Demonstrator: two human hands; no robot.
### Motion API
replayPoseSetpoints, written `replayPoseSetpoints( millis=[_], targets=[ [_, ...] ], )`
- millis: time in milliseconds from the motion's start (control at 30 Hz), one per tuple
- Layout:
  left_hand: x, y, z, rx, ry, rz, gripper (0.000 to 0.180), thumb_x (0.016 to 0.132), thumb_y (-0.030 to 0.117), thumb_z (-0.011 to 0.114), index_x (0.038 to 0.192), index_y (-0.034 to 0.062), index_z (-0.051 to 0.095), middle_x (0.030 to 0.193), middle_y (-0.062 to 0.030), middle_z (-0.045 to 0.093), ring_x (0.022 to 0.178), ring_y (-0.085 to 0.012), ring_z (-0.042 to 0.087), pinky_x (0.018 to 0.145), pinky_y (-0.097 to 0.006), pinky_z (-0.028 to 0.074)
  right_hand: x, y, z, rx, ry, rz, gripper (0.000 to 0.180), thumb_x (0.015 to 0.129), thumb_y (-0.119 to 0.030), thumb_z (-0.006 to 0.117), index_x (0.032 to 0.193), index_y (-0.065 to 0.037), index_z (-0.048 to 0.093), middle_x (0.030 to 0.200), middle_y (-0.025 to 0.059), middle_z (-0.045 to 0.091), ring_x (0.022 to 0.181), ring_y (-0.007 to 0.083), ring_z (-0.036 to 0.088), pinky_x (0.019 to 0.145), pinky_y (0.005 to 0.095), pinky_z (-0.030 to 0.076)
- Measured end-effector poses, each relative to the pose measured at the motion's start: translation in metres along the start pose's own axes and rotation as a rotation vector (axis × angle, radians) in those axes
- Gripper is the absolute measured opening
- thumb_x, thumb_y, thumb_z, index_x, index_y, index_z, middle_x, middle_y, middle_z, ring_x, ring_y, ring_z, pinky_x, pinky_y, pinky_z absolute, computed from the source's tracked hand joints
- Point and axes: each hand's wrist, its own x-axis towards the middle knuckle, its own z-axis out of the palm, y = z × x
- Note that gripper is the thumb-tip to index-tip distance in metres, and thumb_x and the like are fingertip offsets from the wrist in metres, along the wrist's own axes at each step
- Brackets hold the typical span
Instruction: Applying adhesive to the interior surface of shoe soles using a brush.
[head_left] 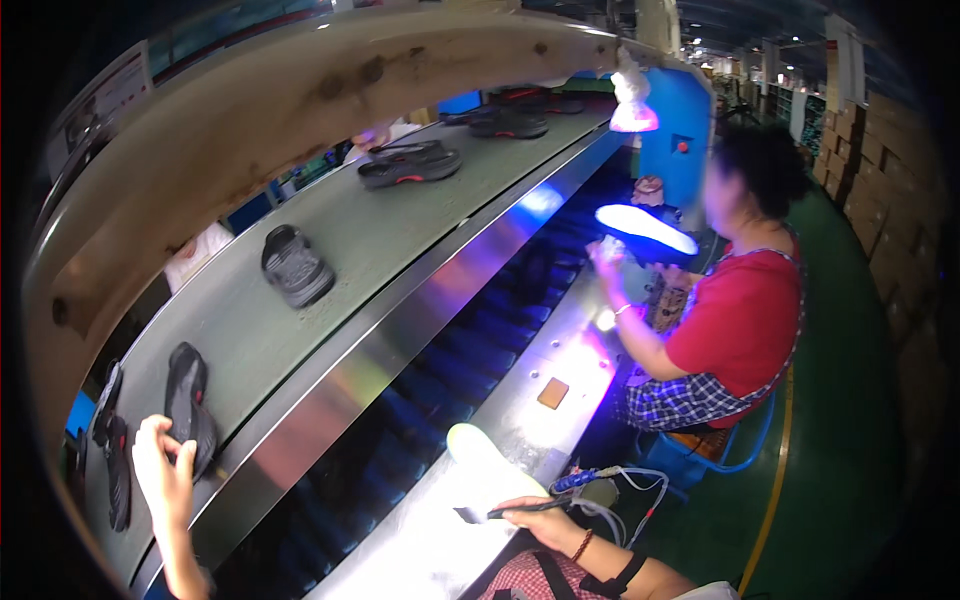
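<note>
at the bottom of the frame, right of centre, the right hand (540, 521) pinches a dark-handled brush (531, 508), its fingers closed around the handle and the bristles pointing left over the glaring counter (405, 545). just above the brush, a pale yellow-green sole (488, 462) lies slantwise on the counter, its lower end beside the right hand. a blue tool (585, 479) with pale tubing sits to the right of the sole.

at the lower left, the left hand (163, 462) has its thumb and fingers curved, with a gap between them, at the left edge of a black shoe (188, 395); whether they are closed on it i cannot tell. that shoe rests on the green conveyor belt (235, 345), edged by a shiny metal rail (330, 388). more dark shoes with red marks lie at the far left.

further up the counter, right of centre, is a small brown square (553, 393). at the right, a seated co-worker in a red top (735, 325) holds up a brightly lit sole (645, 228) under a lamp (633, 105). another grey-black shoe (297, 268) sits mid-belt, others toward the top; cardboard boxes (880, 185) stack at the upper right.
</note>
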Motion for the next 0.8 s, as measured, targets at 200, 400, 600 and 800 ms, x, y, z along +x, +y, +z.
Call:
replayPoseSetpoints(
  millis=[200, 400, 600, 800],
  targets=[
    [-0.122, 0.011, 0.017, -0.726, 0.877, -0.273, 0.03, 0.085, 0.014, 0.05, 0.111, -0.0019, 0.046, 0.1, -0.0089, 0.048, 0.087, -0.0162, 0.048, 0.084, -0.031, 0.039, 0.003, -0.023, 0.016, 0.083, 0.081, 0.003, 0.021, 0.079, 0.001, 0.06, 0.099, 0.006, 0.062, 0.096, 0.0131, 0.064, 0.085, 0.0182, 0.061, 0.081, 0.0284, 0.048],
    [-0.139, 0.021, 0.014, -1.992, -0.023, -0.784, 0.043, 0.074, 0.008, 0.053, 0.115, -0.0046, 0.047, 0.108, -0.0141, 0.058, 0.1, -0.0265, 0.058, 0.088, -0.042, 0.047, 0.006, -0.031, 0.015, 0.111, 0.04, -0.106, 0.021, 0.079, 0.0, 0.061, 0.099, 0.005, 0.06, 0.095, 0.014, 0.063, 0.085, 0.0196, 0.06, 0.078, 0.0295, 0.047],
    [-0.218, 0.043, 0.02, -2.048, -0.015, -0.614, 0.087, 0.069, 0.059, 0.063, 0.123, -0.005, 0.041, 0.112, -0.0197, 0.055, 0.103, -0.0365, 0.055, 0.089, -0.051, 0.044, 0.0, -0.031, 0.021, 0.039, 0.045, -0.073, 0.021, 0.08, -0.002, 0.06, 0.099, 0.005, 0.06, 0.095, 0.0141, 0.063, 0.088, 0.0209, 0.06, 0.08, 0.0305, 0.047],
    [-0.305, 0.074, 0.05, -2.443, -0.515, -0.953, 0.079, 0.069, 0.041, 0.065, 0.126, -0.0063, 0.039, 0.112, -0.0222, 0.054, 0.106, -0.038, 0.053, 0.095, -0.058, 0.037, -0.007, -0.035, 0.054, 0.042, -0.092, -0.041, 0.02, 0.079, 0.003, 0.059, 0.099, 0.007, 0.06, 0.094, 0.0124, 0.062, 0.086, 0.0165, 0.059, 0.081, 0.026, 0.046]
  ],
)
